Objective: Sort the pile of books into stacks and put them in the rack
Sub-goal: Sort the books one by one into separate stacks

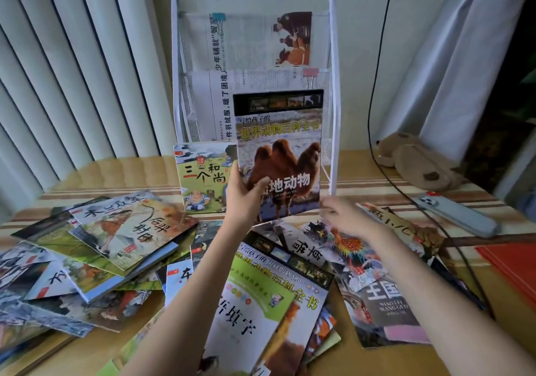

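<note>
Holding the camel book (pixel 280 155) upright in front of the white rack (pixel 333 85), we are gripping its lower left edge with our left hand (pixel 245 199), thumb on the cover and fingers curled behind. Our right hand (pixel 345 216) is touching the book's lower right corner; fingers look loosely bent, and we cannot tell if they are pinching it or just steadying it. The book is sitting just in front of the rack's lower pocket, beside the green cartoon book (pixel 203 175) that is standing at the rack's foot. Clipped newspapers (pixel 246 42) are filling the rack's upper pockets. The pile of books (pixel 121 248) is lying spread across the striped table (pixel 377 183), under and around our forearms. A phone (pixel 455 213), a black cable (pixel 377 100) and a brown plush toy (pixel 417 164) are lying at the right.
</note>
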Action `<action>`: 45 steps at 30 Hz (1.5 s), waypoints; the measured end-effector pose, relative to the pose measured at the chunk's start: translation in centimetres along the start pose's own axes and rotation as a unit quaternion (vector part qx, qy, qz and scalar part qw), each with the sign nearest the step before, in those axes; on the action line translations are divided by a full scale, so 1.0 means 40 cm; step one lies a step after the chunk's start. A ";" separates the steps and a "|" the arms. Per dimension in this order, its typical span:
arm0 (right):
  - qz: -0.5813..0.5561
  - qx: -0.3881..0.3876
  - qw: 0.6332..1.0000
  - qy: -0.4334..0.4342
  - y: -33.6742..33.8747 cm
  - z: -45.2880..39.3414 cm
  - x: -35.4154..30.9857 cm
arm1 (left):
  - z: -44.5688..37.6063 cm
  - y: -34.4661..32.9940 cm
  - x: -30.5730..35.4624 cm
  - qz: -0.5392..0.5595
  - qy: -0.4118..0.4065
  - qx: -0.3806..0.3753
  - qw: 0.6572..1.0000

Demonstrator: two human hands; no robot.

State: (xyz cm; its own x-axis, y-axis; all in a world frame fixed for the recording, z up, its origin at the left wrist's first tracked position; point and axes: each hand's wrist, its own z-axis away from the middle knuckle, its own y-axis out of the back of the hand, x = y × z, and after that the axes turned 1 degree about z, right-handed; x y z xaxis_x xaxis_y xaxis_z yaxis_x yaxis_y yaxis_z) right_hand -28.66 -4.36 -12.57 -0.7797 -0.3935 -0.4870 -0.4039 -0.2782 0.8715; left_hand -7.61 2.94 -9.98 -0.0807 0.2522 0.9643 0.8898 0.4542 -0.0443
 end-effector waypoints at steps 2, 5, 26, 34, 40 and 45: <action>0.107 -0.011 0.994 0.005 -0.022 -0.012 0.026 | -0.025 -0.017 -0.011 -0.001 0.000 0.008 1.000; 0.131 0.056 0.990 -0.001 -0.042 0.015 0.045 | -0.058 -0.057 -0.026 -0.026 -0.008 -0.001 1.000; -0.033 0.214 0.976 -0.025 -0.063 0.052 0.104 | -0.121 -0.192 -0.148 -0.115 -0.018 -0.039 0.992; -0.077 0.291 0.953 -0.029 -0.030 0.113 0.096 | -0.067 -0.207 -0.073 -0.258 0.051 0.068 0.962; 0.047 0.157 0.980 -0.111 -0.032 0.243 0.076 | 0.066 -0.217 -0.040 -0.334 -0.022 -0.127 0.934; 0.092 0.052 0.987 -0.119 -0.062 0.271 0.059 | 0.158 -0.266 -0.045 -0.414 0.009 -0.399 0.818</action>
State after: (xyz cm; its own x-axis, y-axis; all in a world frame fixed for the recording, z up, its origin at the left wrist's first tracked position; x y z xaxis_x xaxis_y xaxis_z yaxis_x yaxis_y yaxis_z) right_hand -34.67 4.90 -15.25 -0.9295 -0.2086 -0.3040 -0.2828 -0.1259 0.9509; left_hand -19.76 3.05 -12.87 -0.8041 0.1241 0.5814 0.5435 -0.2426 0.8035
